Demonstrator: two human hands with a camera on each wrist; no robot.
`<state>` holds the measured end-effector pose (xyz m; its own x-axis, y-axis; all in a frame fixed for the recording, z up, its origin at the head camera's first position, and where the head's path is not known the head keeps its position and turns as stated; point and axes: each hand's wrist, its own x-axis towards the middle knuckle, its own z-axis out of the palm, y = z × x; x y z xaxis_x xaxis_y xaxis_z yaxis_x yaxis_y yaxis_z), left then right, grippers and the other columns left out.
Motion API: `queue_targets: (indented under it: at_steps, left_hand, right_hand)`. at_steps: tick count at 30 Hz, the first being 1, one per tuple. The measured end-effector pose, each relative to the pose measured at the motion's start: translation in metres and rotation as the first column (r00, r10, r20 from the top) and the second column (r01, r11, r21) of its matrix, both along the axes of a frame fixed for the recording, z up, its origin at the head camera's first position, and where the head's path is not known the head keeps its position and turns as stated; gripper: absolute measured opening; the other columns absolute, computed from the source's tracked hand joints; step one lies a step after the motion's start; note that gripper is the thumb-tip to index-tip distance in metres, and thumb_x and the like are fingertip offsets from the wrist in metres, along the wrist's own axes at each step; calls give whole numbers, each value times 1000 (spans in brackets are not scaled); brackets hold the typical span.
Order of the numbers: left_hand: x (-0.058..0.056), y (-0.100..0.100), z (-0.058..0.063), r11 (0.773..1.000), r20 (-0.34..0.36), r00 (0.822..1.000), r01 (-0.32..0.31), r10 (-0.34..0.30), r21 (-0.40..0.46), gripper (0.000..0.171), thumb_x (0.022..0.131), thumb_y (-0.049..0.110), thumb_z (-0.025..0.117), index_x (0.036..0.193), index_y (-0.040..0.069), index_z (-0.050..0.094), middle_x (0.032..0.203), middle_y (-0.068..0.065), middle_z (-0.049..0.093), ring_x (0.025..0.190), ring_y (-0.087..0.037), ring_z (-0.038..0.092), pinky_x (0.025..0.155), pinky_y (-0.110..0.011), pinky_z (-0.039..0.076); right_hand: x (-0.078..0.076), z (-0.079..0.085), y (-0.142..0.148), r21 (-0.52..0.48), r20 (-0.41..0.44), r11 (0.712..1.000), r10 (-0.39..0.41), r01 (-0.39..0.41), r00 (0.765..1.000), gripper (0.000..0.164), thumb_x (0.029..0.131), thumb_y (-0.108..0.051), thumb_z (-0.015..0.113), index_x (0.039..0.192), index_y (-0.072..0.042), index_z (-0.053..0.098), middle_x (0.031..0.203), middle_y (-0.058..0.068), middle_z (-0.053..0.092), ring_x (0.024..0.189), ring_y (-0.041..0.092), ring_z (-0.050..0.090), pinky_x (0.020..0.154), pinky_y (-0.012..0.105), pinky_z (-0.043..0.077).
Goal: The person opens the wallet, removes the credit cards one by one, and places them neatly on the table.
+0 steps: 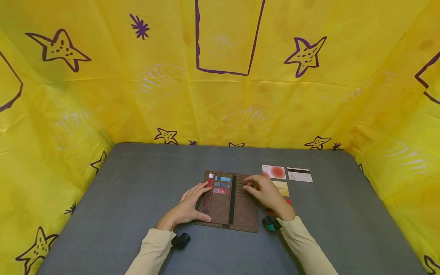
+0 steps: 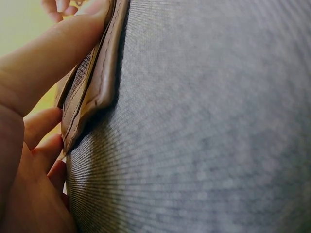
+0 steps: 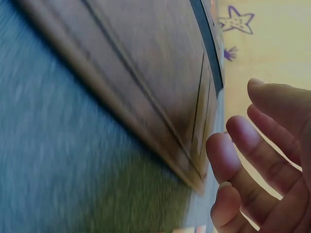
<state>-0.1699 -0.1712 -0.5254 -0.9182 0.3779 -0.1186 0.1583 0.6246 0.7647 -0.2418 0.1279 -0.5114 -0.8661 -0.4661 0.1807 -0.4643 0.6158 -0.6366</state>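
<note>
A brown long wallet (image 1: 220, 210) lies unfolded on the table, with a dark band down its middle. Several cards, among them a magenta card (image 1: 221, 190), sit in the slots of its left half. My left hand (image 1: 187, 204) grips this half at the left edge, thumb (image 2: 58, 53) on top and fingers along the side. Over the right half's slots (image 1: 241, 190), my right hand (image 1: 269, 193) hovers with fingers loosely bent. The right wrist view shows nothing between its thumb and fingertips (image 3: 223, 150).
Right of the wallet lie a white card with a red circle (image 1: 276, 172), a white card with a dark stripe (image 1: 300, 175), a gold card (image 1: 282, 188) and a red card (image 1: 288, 201), partly hidden by the right hand. Yellow printed cloth (image 1: 220, 99) surrounds the grey table (image 1: 137, 172).
</note>
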Motion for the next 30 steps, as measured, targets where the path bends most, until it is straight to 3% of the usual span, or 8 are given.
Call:
queue_targets:
  at_steps: [21,30]
  left_hand:
    - [-1,1,0,1000,-18,1000,-5,5,-19,96,71,32,89,151,13,40,166,-8,23,155,-35,12,120,-63,8]
    - [0,1,1,1000,-10,1000,-9,9,-18,96,72,32,89,152,13,40,166,-8,22,155,-35,11,120,-63,8]
  right_hand:
    - [7,-4,-36,-9,36,996,89,-89,995,17,91,-21,72,104,-10,74,88,-2,69,67,0,55,62,18,48]
    - [6,-4,-47,30,47,995,91,-93,995,11,91,-22,72,96,-13,74,86,-4,68,73,4,58,68,20,49]
